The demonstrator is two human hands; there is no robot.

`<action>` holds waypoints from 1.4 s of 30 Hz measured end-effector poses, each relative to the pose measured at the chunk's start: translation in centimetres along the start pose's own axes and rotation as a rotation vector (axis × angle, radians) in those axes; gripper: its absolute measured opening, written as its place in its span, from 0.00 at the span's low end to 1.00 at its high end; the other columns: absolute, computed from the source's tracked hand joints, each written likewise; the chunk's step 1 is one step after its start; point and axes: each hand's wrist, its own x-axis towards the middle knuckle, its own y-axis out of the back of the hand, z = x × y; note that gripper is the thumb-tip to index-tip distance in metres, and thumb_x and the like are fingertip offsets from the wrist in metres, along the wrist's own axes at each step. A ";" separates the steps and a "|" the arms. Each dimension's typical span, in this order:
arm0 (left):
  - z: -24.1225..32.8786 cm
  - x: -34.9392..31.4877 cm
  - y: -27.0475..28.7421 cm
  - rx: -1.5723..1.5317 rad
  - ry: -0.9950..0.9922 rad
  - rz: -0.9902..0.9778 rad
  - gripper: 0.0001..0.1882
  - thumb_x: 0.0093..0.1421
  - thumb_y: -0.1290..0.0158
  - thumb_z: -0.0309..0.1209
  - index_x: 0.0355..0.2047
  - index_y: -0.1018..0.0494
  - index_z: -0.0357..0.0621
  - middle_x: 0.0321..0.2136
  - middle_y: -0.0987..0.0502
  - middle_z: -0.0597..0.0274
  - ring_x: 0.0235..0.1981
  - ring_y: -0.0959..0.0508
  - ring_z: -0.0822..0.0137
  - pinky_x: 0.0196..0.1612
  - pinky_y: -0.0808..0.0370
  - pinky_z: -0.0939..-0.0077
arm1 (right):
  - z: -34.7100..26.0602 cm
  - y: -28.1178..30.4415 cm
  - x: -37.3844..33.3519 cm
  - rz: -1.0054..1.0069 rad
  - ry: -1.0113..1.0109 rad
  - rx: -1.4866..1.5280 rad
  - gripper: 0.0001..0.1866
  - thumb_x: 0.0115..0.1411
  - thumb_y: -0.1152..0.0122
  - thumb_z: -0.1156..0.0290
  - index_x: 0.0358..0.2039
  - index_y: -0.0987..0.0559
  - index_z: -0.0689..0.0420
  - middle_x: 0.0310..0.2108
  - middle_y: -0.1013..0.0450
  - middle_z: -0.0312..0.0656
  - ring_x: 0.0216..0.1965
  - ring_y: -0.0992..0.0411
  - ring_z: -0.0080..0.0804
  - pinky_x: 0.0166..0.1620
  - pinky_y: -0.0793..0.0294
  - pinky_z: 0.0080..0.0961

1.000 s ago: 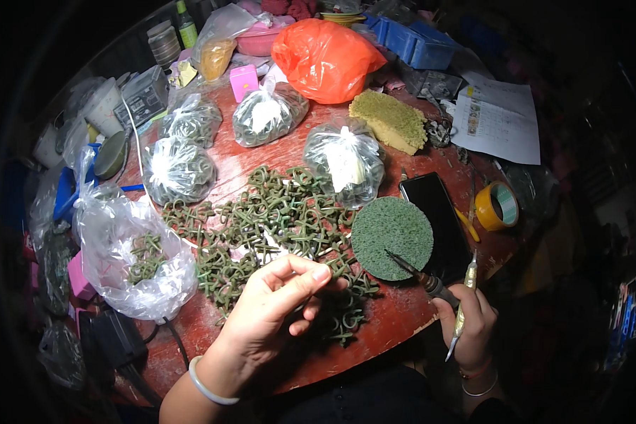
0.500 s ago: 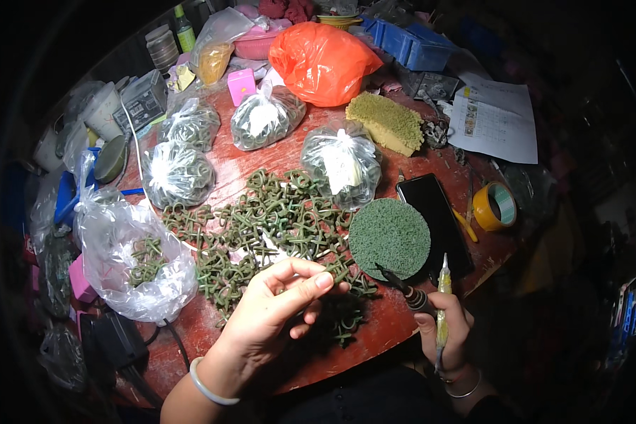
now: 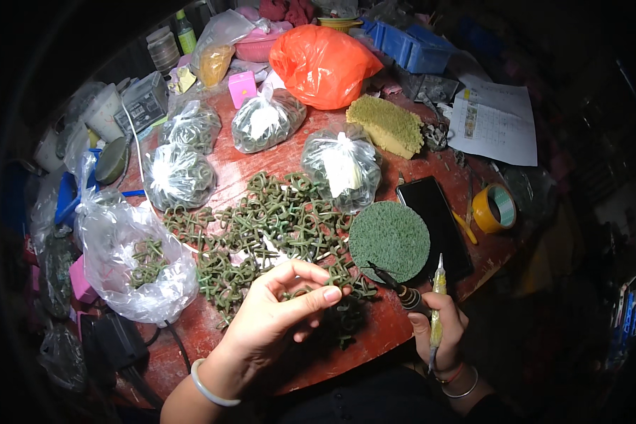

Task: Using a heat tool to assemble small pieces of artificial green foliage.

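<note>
My left hand (image 3: pixel 279 311), a pale bangle at its wrist, is closed with thumb and fingertips together above the near edge of a pile of small dark-green looped pieces (image 3: pixel 283 212). Whatever it pinches is too hidden to make out. In my right hand (image 3: pixel 442 332) are two tools: a black pen-like tool (image 3: pixel 410 298) with a dark thin tip, and a slim pointed tool (image 3: pixel 438 311) with a yellow-wrapped handle and a metal tip pointing away from me. The black tool's tip overlaps the near edge of a round green textured pad (image 3: pixel 389 240); contact cannot be told.
Tied clear bags (image 3: pixel 343 169) of green pieces stand behind the pile. An open plastic bag (image 3: pixel 134 261) lies left. A black phone (image 3: pixel 438 219), yellow tape roll (image 3: pixel 494 208) and paper sheet (image 3: pixel 495 124) are at right. A yellow sponge block (image 3: pixel 385 124) and red bag (image 3: pixel 325 63) sit farther back.
My right hand has shifted slightly left with both tools, and the black tool's tip has moved left along the pad's near edge. My left thumb has moved a little right and down.
</note>
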 end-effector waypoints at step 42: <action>-0.4 0.2 0.4 -0.187 0.075 -0.069 0.06 0.62 0.47 0.30 0.36 0.29 0.42 0.38 0.21 0.51 0.20 0.31 0.78 0.16 0.37 0.90 | -0.1 0.4 -0.1 -0.065 0.024 -0.107 0.12 0.55 0.35 0.72 0.36 0.27 0.63 0.27 0.27 0.45 0.26 0.26 0.41 0.31 0.27 0.29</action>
